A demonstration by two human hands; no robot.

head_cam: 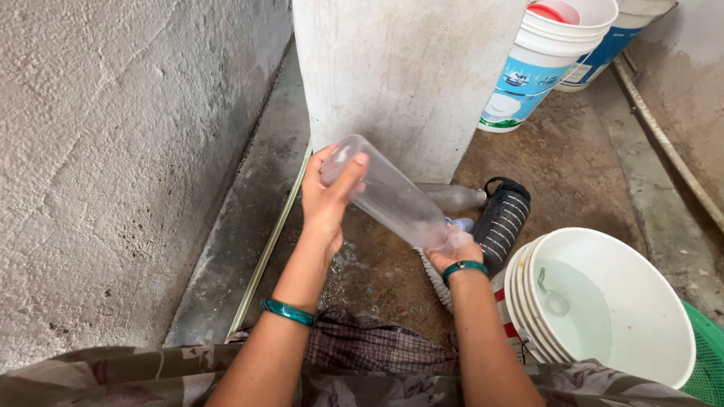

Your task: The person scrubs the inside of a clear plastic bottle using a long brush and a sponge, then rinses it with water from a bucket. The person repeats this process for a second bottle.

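The left hand holds the base of a clear plastic bottle, tilted down to the right. The right hand grips its neck. A white bucket with water stands near right.

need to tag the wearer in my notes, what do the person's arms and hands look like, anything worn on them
Both forearms are bare, with no sleeves and no gloves. Each wrist carries one glossy teal-green bangle: one on the left hand side and one on the right hand side. No rings or watch are visible.
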